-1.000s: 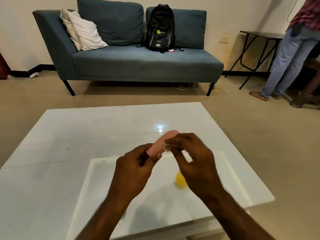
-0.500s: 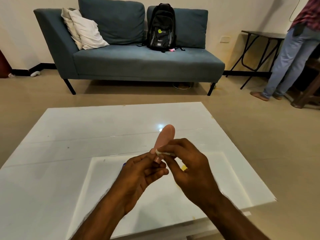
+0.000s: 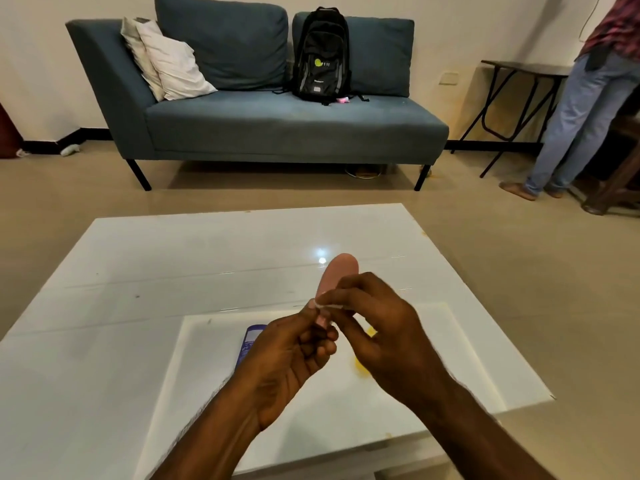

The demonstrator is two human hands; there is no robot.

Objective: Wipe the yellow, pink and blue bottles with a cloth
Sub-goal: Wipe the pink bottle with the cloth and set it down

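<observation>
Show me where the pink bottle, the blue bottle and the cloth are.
pink bottle (image 3: pixel 338 271), head view, rounded upper end.
blue bottle (image 3: pixel 249 342), head view, labelled side.
cloth (image 3: pixel 330 305), head view, visible white edge.

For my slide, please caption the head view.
Left hand holds the pink bottle; right hand presses a white cloth on it, above a white tray.

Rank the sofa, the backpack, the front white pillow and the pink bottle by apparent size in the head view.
1. sofa
2. backpack and white pillow: look alike, unranked
3. pink bottle, partly hidden
</observation>
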